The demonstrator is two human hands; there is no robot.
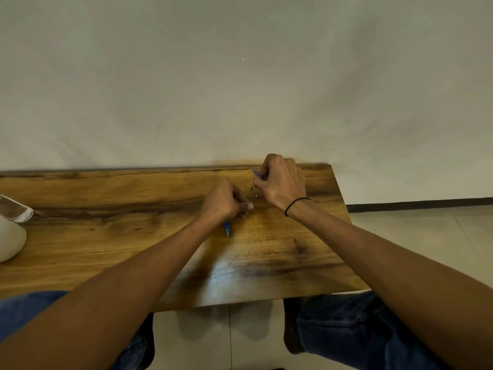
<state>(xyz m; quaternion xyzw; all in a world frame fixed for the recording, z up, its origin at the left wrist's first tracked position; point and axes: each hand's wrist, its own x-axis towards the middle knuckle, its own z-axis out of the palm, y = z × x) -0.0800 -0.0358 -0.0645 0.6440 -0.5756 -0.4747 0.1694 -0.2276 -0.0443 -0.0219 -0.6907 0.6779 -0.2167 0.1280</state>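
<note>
Both grips curled tight over the wooden table [106, 236]
Centre frame: left grip [226, 200] clamps a blue pen [227, 229], tip poking out below; right grip [280, 180], just right, clutches a pale purple piece [256, 173].

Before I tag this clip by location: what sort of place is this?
Likely a plain indoor room, maybe a home or office: a wooden table set against a bare white wall, with a pale tiled floor and dark skirting.

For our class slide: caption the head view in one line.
Over a wooden table, left hand grips a blue pen; right hand holds a small bluish piece.
</note>
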